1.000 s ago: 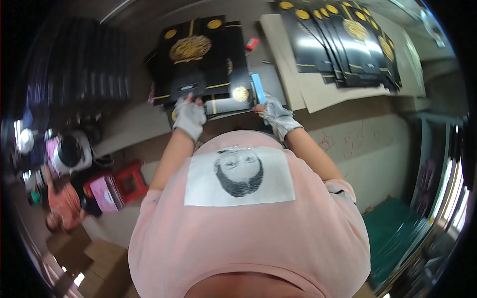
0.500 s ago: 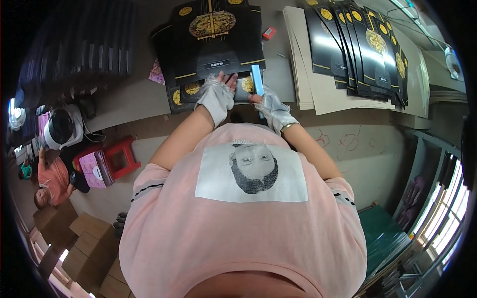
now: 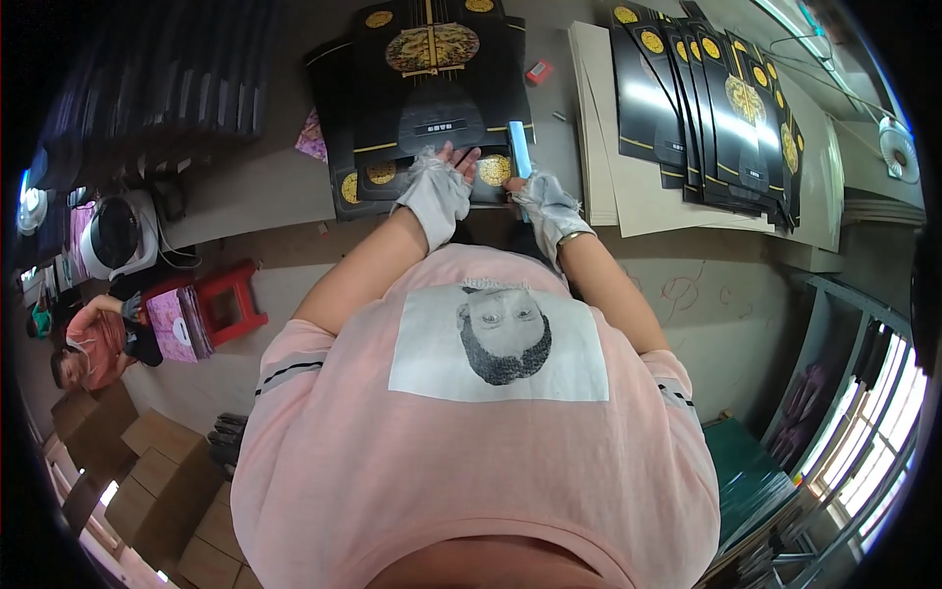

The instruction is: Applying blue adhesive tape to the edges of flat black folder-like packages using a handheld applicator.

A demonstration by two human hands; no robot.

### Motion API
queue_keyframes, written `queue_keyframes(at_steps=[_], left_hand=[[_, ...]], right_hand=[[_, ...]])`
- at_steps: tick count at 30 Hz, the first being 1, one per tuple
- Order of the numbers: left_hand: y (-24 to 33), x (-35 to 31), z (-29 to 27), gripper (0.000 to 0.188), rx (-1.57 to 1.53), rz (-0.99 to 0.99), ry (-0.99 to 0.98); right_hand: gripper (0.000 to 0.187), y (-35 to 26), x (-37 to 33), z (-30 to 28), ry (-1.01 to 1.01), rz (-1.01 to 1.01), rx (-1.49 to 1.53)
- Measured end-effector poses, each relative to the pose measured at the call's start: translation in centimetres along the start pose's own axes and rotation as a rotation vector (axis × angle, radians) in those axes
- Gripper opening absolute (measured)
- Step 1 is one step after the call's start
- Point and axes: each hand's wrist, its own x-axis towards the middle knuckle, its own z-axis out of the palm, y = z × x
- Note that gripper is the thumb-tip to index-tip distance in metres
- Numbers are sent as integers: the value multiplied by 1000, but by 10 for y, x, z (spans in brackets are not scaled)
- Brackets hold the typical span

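Observation:
A stack of flat black printed cardboard sheets [image 3: 417, 98] with gold designs lies on the work table in front of me. My left hand [image 3: 439, 187], in a whitish fingerless glove, rests at the near edge of the top sheet, its bare fingers stretched out. Beneath that sheet, more black sheets with gold round patterns show. My right hand [image 3: 546, 203], gloved the same way, is closed around a light blue, flat, bar-shaped tool [image 3: 519, 149]. The tool points away from me, beside the stack's right edge; its exact kind I cannot make out.
Fanned black-and-gold sheets [image 3: 721, 118] lie on pale boards [image 3: 599, 147] to the right. A small red object [image 3: 539, 73] sits beyond the tool. At left are dark stacked pieces [image 3: 167, 88], a fan [image 3: 120, 234], a red stool [image 3: 231, 304] and a seated person [image 3: 96, 339]. Cartons [image 3: 162, 481] stand below them.
The whole view has shifted slightly. Both hands keep nearly the same place at the stack, the tool still in the right one. The person at left has changed arm position.

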Motion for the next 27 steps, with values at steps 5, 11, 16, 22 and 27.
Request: queue_keyframes(at_steps=[5,11,16,22,27], left_hand=[[31,-11,-19,43,-21,74,148],[83,-20,-42,31,491,343,152],[53,-26,-20,26,496,237,97],[41,-38,-11,14,405,136,-42],[42,-23,-24,17,423,110,-100]], right_hand=[[19,-20,-11,-21,-3,173,22],[18,-35,-12,-51,-27,79,-127],[24,-12,-6,-17,-140,78,-151],[26,-19,-26,50,-337,59,115],[23,-1,-16,49,-313,105,96]])
